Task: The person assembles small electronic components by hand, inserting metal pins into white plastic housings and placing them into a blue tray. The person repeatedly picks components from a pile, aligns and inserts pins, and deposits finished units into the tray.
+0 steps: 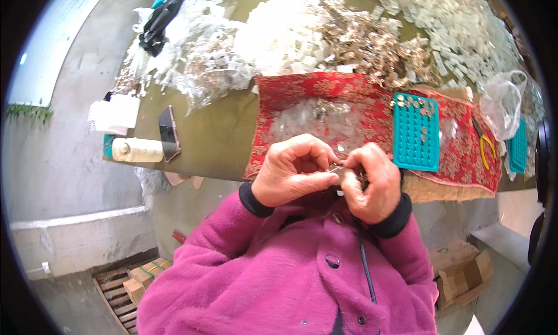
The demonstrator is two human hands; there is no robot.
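Note:
Close together in front of my chest, both hands work over the near edge of a red patterned cloth (372, 111). Thumb and fingers of my left hand (296, 169) pinch a small shiny metal piece (335, 168). My right hand (372, 181) is curled closed right beside it, its fingertips meeting the left ones; what it grips is mostly hidden by the fingers. Just right of my hands lies a teal tray (416, 140) with rows of round pockets, several small round metal pieces (414, 104) in its upper part.
Heaps of white plastic pieces (282, 29) and coppery metal parts (378, 44) cover the table's far side. Yellow-handled pliers (483, 146) lie at the right, near a clear plastic bag (503, 102). At the left are a phone (169, 132), a white bottle (138, 150) and a white box (118, 114).

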